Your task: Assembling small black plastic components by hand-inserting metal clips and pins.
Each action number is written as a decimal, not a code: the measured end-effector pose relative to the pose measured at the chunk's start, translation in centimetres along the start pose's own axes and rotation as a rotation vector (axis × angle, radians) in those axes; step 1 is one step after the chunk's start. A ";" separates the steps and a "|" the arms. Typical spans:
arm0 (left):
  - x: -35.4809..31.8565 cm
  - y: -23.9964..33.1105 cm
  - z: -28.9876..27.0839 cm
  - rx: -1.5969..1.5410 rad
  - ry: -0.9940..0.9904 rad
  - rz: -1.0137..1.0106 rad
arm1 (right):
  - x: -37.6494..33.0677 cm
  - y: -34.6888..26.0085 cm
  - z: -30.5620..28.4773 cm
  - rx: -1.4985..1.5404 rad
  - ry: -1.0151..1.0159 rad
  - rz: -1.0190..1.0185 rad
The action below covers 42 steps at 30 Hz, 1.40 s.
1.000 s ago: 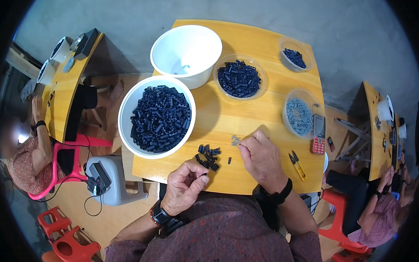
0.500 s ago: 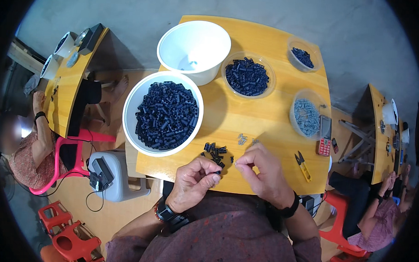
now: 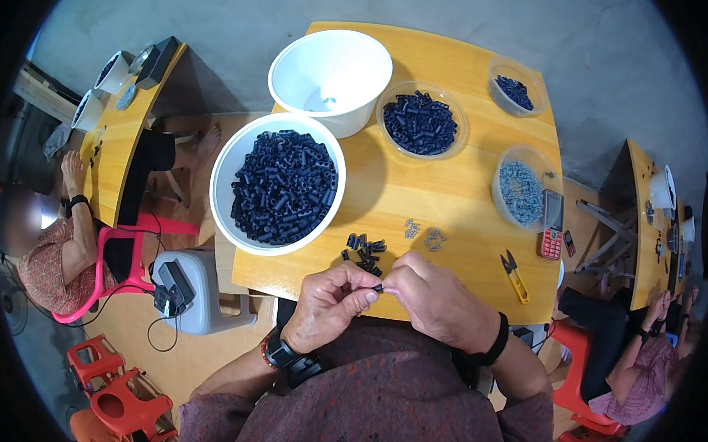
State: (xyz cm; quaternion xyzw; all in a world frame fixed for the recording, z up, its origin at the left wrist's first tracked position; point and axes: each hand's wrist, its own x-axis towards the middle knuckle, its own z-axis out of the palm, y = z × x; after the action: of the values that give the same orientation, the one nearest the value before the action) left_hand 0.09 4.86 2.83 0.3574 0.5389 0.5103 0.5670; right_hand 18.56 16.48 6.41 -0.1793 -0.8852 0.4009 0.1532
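left hand [image 3: 332, 302]: pinching one end of a small black tube [image 3: 377, 287]
right hand [image 3: 433, 298]: fingertips closing on the other end
handling: probably light, stiff, fiddly – best gripping the ends

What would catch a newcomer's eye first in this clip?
Both hands, left hand and right hand, meet at the near table edge, pinching one small black part. Behind the left hand, a white bowl of black parts is heaped full; the empty white bowl sits beyond it.
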 end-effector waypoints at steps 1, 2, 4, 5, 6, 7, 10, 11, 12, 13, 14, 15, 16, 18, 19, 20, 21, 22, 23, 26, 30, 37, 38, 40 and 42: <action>0.0 0.1 0.0 0.000 0.001 0.000 | 0.1 -0.1 -0.2 -0.038 -0.026 -0.015; -0.1 0.1 0.0 0.025 0.003 -0.002 | 0.2 -0.3 -0.5 -0.037 -0.026 -0.016; -0.1 0.2 0.1 0.047 0.007 -0.002 | 0.4 -0.8 -1.2 -0.135 -0.138 -0.061; 0.0 0.2 0.3 0.118 0.015 0.060 | 0.6 -1.0 -1.5 -0.136 -0.139 -0.061; 0.1 0.3 0.4 0.188 0.021 0.123 | 0.8 -1.1 -1.9 -0.152 -0.168 -0.054; 0.1 0.4 0.4 0.187 0.020 0.124 | 0.9 -1.2 -2.1 -0.169 -0.197 -0.048; 0.1 0.8 0.4 0.132 0.011 -0.023 | 0.7 0.1 -1.5 0.035 -0.161 0.039; 0.2 0.7 0.4 0.100 -0.014 -0.057 | 0.6 0.5 -1.2 0.035 -0.160 0.040; 0.1 0.5 0.4 0.069 -0.037 -0.092 | 0.3 0.8 -0.7 0.141 -0.105 0.056; 0.1 0.4 0.3 0.069 -0.036 -0.094 | 0.1 1.1 -0.3 0.248 -0.049 0.072; 0.1 0.3 0.3 0.024 -0.033 -0.116 | -0.1 1.4 0.3 0.251 -0.049 0.073; 0.1 0.2 0.3 -0.022 -0.032 -0.136 | -0.3 1.6 0.7 0.295 0.012 0.082; 0.2 0.1 0.3 -0.022 -0.035 -0.137 | -0.6 1.8 1.1 0.338 0.073 0.092; 0.1 -0.2 0.2 -0.163 -0.038 -0.141 | -1.5 1.8 2.4 0.483 0.159 0.171; 0.1 -0.2 0.2 -0.162 -0.035 -0.142 | -1.7 1.8 2.8 0.627 0.243 0.250; 0.1 -0.2 0.2 -0.171 -0.026 -0.156 | -1.7 1.8 2.9 0.629 0.242 0.249; 0.2 -0.1 0.2 -0.181 -0.018 -0.171 | -1.8 1.8 2.9 0.487 0.261 0.162; 0.1 -0.2 0.2 -0.181 -0.019 -0.172 | -1.8 1.8 2.9 0.344 0.278 0.076; 0.0 -0.3 0.1 -0.179 -0.025 -0.176 | -1.8 1.7 3.0 0.344 0.278 0.078; 0.0 -0.2 0.0 -0.162 -0.042 -0.200 | -1.8 1.3 3.0 0.291 0.297 -0.014; -0.5 -0.5 -0.1 -0.167 -0.062 -0.201 | -2.1 0.6 3.0 0.243 0.252 -0.006; -1.0 -1.0 0.0 -0.117 -0.043 -0.219 | -2.5 1.4 3.1 0.348 0.125 0.070; -0.9 -0.8 0.1 -0.143 -0.033 -0.205 | -2.4 1.7 2.8 0.347 0.124 0.069; -0.7 -0.7 -0.1 -0.168 -0.016 -0.190 | -2.0 2.5 2.1 0.163 0.332 0.152; -0.6 -0.6 -0.5 -0.209 0.004 -0.159 | -1.3 2.8 1.7 0.058 0.370 0.153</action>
State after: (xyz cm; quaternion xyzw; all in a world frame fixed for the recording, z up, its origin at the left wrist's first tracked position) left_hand -0.20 4.09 2.35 0.2512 0.5105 0.5178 0.6389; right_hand 19.57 16.45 3.01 -0.3121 -0.8140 0.3968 0.2872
